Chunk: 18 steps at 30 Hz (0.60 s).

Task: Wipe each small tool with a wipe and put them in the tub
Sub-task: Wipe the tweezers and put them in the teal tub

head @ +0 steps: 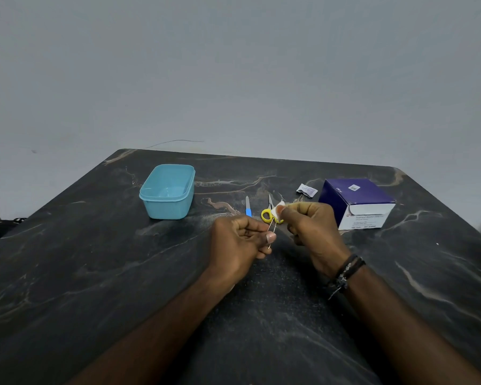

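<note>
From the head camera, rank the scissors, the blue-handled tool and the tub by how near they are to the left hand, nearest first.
From the left hand:
1. Scissors, just beyond its fingertips, by the right hand.
2. Blue-handled tool, slightly left of the scissors; nearly as close.
3. Tub, far left.

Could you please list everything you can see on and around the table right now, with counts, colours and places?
Tub: one, light blue, open, nothing visible inside, far left of table.
Nail file: one, metal with blue handle, lying right of tub.
Scissors: one, yellow handles, lying beside file, partly hidden by the right hand.
Wipe sachet: one, white, torn, left of box.
Box: one, purple and white, far right.
Table: one, dark marble-patterned.
Thin metal tool: one, silver, in left hand.
Wipe: one, white, in right hand.
Bracelets: dark, right wrist.
Left hand: pinches tool.
Right hand: pinches wipe.
</note>
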Each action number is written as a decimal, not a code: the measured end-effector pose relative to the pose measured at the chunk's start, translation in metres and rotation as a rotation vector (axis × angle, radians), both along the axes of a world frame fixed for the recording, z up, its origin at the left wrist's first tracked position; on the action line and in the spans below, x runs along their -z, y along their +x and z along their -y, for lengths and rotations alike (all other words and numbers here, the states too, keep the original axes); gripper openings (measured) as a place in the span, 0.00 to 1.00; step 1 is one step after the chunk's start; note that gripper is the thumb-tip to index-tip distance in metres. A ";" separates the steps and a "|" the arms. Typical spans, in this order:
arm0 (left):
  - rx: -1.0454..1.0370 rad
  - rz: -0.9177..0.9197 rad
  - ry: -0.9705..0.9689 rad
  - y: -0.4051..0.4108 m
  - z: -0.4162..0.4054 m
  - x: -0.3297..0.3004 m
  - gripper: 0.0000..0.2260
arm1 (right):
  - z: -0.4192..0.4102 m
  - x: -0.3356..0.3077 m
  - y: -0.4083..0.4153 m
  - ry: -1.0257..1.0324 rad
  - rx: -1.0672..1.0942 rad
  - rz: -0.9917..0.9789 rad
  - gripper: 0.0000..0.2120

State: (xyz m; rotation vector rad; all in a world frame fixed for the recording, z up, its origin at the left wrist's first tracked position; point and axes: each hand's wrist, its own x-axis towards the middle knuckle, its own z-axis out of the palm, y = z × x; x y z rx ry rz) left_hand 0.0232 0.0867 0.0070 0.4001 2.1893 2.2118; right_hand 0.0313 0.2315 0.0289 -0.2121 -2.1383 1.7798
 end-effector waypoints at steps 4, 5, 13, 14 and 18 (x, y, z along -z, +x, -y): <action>-0.006 -0.007 0.003 -0.001 0.002 0.000 0.05 | 0.001 0.002 0.000 0.021 -0.044 0.020 0.12; -0.010 -0.005 0.004 -0.002 0.002 -0.001 0.05 | 0.002 0.002 0.000 0.022 -0.054 0.027 0.12; 0.029 -0.006 -0.006 -0.001 0.001 0.000 0.05 | -0.001 -0.001 0.000 -0.014 0.025 0.018 0.10; 0.033 -0.007 -0.007 -0.001 0.001 0.000 0.05 | 0.000 -0.001 0.000 -0.014 0.025 0.017 0.10; 0.031 -0.007 0.003 -0.002 0.002 -0.001 0.05 | 0.003 0.000 0.000 -0.021 0.053 -0.009 0.10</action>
